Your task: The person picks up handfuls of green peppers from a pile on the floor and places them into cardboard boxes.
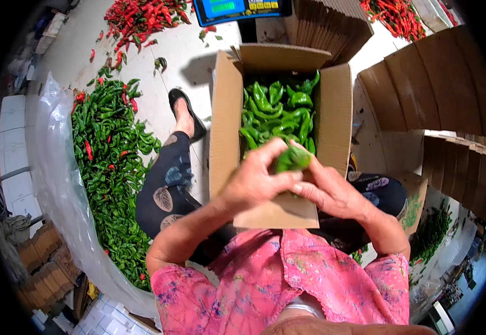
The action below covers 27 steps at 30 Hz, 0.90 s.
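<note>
Both my hands meet over the near end of an open cardboard box (225, 125) between my legs. Between them is a green pepper (292, 160), slightly blurred. My left hand (256, 176) grips it from the left, fingers curled over its far side. From the right, my right hand (329, 186) has its thumb and fingers against the same pepper. Below and beyond the hands, many glossy green peppers (264, 100) lie loose in the box. Its flaps stand folded outward, and the near flap (276, 211) points toward my body. My hands hide the box's near interior.
A big heap of green peppers (104, 167) lies left on the floor beside plastic sheeting (56, 167). Red peppers (144, 19) are piled farther off. A digital scale display (243, 10) and stacked flattened cartons (331, 25) stand beyond the box; more cartons (431, 83) are at right.
</note>
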### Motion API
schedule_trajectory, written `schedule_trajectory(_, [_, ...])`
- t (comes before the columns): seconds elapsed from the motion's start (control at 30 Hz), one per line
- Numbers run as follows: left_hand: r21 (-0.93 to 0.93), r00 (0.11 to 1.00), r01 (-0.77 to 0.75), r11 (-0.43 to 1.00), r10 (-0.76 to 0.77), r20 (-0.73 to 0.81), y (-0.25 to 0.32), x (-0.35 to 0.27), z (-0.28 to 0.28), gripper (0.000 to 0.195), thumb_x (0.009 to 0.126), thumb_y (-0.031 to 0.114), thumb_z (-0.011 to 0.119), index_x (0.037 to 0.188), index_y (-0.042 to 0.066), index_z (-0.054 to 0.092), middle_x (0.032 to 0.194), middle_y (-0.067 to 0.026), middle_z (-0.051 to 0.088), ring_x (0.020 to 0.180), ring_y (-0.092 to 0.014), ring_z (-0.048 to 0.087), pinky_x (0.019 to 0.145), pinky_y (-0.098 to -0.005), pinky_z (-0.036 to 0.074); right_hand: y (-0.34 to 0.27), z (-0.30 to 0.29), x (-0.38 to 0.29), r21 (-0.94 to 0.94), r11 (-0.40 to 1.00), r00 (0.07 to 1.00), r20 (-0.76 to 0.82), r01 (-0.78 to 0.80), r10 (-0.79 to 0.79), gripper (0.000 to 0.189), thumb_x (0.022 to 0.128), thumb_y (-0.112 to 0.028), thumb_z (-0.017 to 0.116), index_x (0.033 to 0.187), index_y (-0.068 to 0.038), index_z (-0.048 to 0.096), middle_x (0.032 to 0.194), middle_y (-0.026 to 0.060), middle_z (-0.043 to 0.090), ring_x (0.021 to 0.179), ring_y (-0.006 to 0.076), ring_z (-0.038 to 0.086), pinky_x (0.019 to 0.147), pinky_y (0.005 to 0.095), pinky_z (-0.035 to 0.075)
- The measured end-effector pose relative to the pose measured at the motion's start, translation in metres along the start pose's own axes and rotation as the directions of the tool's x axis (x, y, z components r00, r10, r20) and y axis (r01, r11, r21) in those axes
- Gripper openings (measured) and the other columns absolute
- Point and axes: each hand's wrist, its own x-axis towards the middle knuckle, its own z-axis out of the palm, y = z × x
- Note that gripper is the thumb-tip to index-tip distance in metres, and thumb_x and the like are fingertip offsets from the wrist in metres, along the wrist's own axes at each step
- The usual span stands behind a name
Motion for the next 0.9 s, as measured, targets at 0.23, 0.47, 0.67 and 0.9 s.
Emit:
schedule_trajectory(0.23, [0.016, 0.915, -0.273, 0.962, 0.264, -0.303, 0.046, -0.014, -0.068, 0.036, 0.082, 0.003, 0.072, 0.117, 0.008, 0.065, 0.091, -0.0009, 0.056, 0.077, -0.007, 0.055, 0.065, -0.0189, 0.051, -0.012, -0.034, -0.005, 0.251, 0.968, 0.894, -0.43, -0.015, 0.126, 0.04, 0.103, -0.028, 0.057, 0.136, -0.005, 0.057, 0.109, 0.0065, 0.071, 0.095, 0.0101, 0.063, 0.079, 0.0222, 0.049])
schedule_trajectory(0.47, [0.988, 0.939, -0.142, -0.054, 0.307, 0.152, -0.021, 0.008, -0.043, 0.03, 0.073, -0.002, 0.067, 0.103, 0.004, 0.067, 0.108, -0.0114, 0.061, 0.111, -0.032, 0.055, 0.087, -0.0414, 0.052, -0.003, -0.025, -0.006, -0.133, 0.99, 0.895, -0.434, 0.045, -0.099, 0.024, 0.097, -0.012, 0.065, 0.118, -0.002, 0.066, 0.093, 0.01, 0.072, 0.08, 0.0133, 0.067, 0.072, 0.0279, 0.053])
schedule_trajectory(0.67, [0.974, 0.974, -0.101, -0.204, 0.179, 0.138, -0.024, 0.015, -0.035, 0.019, 0.074, 0.008, 0.069, 0.093, 0.006, 0.067, 0.1, -0.0087, 0.061, 0.103, -0.028, 0.056, 0.087, -0.0446, 0.049, -0.003, -0.027, -0.009, -0.318, 0.948, 0.893, -0.42, 0.02, -0.16, 0.025, 0.095, -0.01, 0.067, 0.118, -0.002, 0.065, 0.092, 0.0113, 0.07, 0.079, 0.0181, 0.067, 0.07, 0.0298, 0.053])
schedule_trajectory(0.9, [0.661, 0.958, -0.075, 0.747, 0.238, -0.159, 0.039, -0.007, -0.071, 0.032, 0.075, -0.001, 0.07, 0.105, 0.007, 0.063, 0.091, -0.0051, 0.067, 0.081, -0.017, 0.065, 0.085, -0.0345, 0.052, 0.009, -0.03, -0.011, -0.543, 0.84, 0.871, -0.406, 0.015, -0.278, 0.026, 0.09, -0.008, 0.068, 0.114, -0.005, 0.062, 0.095, 0.0156, 0.066, 0.087, 0.0373, 0.065, 0.073, 0.0428, 0.052])
